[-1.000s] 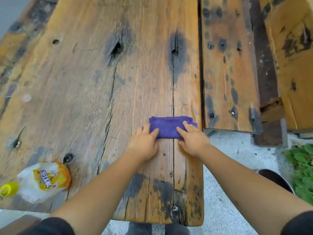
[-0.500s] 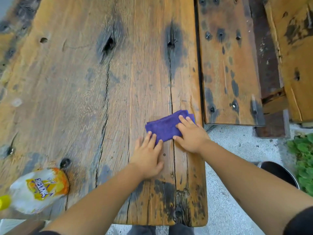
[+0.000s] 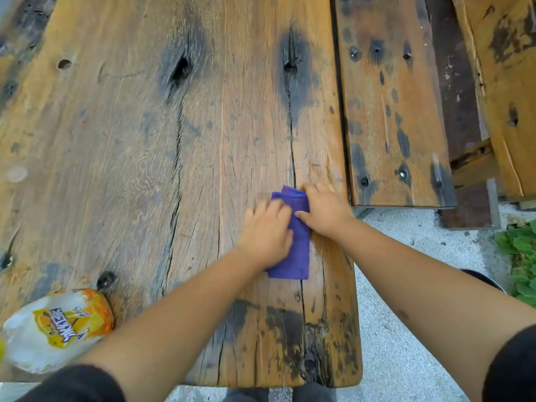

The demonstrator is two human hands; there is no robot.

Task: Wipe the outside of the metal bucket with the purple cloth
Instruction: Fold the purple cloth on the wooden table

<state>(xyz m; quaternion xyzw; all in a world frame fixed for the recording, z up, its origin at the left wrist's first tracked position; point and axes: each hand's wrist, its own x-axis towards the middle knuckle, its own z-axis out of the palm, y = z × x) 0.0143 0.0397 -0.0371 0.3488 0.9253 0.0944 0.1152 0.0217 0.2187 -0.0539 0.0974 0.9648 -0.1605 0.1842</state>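
Looks like someone's backyard or patio: a weathered plank table (image 3: 145,140) under the hands, rough concrete ground (image 3: 406,358) and green plants (image 3: 519,256) off to the right of them.

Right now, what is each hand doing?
Left hand: blurred, resting on the purple cloth; grip cannot be told.
Right hand: fingers curled over the cloth's far end, holding it.

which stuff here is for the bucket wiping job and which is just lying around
For the job: purple cloth, left hand, right hand, dark rim on the ground, possibly the bucket.
Lying about: plastic bag, plants, wooden table.
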